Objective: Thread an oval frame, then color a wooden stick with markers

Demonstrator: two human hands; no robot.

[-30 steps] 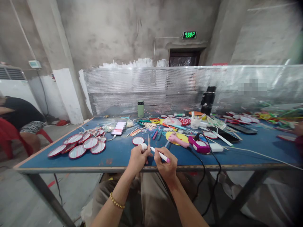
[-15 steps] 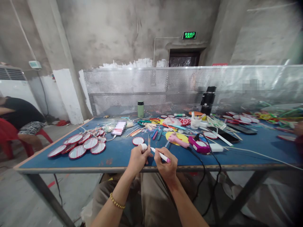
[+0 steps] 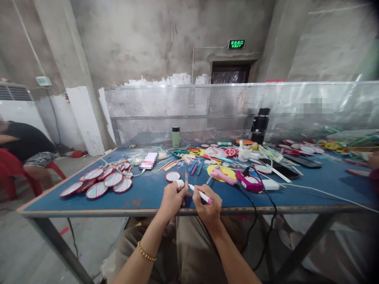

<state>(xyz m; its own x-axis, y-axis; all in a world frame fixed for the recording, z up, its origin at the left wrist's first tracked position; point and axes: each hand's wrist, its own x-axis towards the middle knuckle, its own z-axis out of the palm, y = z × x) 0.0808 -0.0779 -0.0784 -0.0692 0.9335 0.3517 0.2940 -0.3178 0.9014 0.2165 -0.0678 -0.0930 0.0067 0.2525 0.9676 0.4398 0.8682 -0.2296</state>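
Pinched upright in my left hand (image 3: 174, 196) is a thin, flat, light-brown stick (image 3: 186, 178). A small white rounded thing (image 3: 179, 183) shows at the same fingers; I cannot tell whether it is held or worn on one. My right hand (image 3: 209, 203) grips a white marker (image 3: 204, 196) with a pink end like a pen, its tip pointing left, close to the stick. Whether the tip touches the stick cannot be made out. Just beyond my left hand, a round white disc with a red rim (image 3: 173, 176) lies on the blue table (image 3: 154, 197).
Red-rimmed discs (image 3: 97, 189) are piled at left, near a phone (image 3: 149, 161) on a cable. To the right lie a pink glue gun (image 3: 222, 176) and a purple power strip (image 3: 249, 181) with trailing cords. A green bottle (image 3: 175, 137) and black flask (image 3: 260, 126) stand behind.
Almost nothing differs: both hands, the stick and the marker stay in nearly the same place. The seated person at far left has shifted slightly.
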